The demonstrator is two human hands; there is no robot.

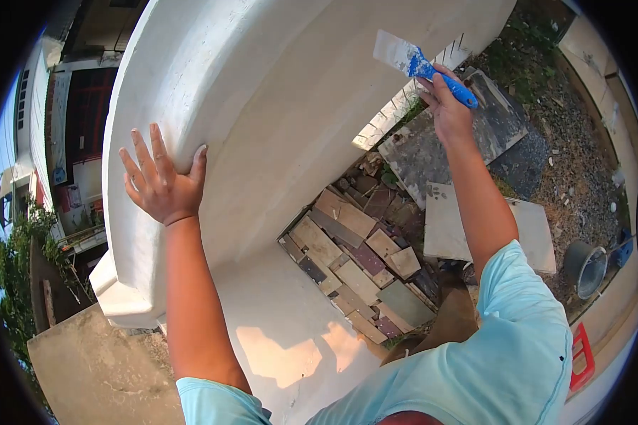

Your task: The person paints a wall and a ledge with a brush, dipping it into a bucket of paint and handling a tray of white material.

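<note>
My left hand [164, 173] lies spread against the white moulded ledge [198, 64] along the top of the wall, fingers apart and thumb out to the side. White residue marks its fingertips. Off to the right, my right hand [448, 106] is wrapped round the blue handle of a putty knife [397, 53]. The pale, wide blade points up and left, and white smears cover the handle near it. In this view the blade overlaps the smooth, off-white wall face [312, 92].
Stacked tiles and boards [361, 262] lie at the foot of the wall. Large slabs [489, 234] lean and rest over gravel [574, 156] on the right. A bucket [586, 269] and a red plastic item [582, 358] are farther right. Buildings [85, 127] and a tree [21, 269] show at left.
</note>
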